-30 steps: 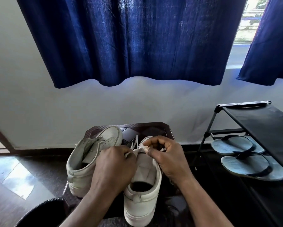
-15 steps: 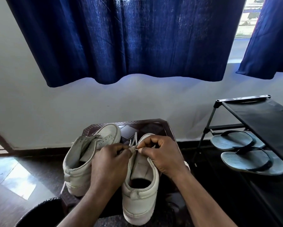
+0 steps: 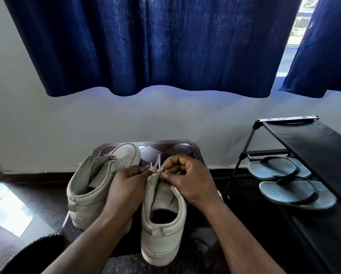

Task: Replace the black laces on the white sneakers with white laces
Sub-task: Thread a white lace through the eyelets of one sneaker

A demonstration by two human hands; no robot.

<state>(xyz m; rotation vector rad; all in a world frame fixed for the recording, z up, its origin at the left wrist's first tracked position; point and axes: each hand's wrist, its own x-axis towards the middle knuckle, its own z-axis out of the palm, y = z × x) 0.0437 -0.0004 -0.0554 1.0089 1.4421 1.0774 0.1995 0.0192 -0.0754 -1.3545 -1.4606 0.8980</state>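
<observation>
right hand pinching white lace, left hand gripping sneaker edge

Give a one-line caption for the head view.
Left hand and right hand pinch a white lace at the near sneaker's eyelets; second sneaker beside it on the dark table.

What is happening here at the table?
A person is lacing the near sneaker on a small dark table. The left hand grips its eyelet edge while the right hand pinches a white lace there; two lace ends stick up beyond the fingers. The other sneaker lies beside it, its visible eyelets empty.
</observation>
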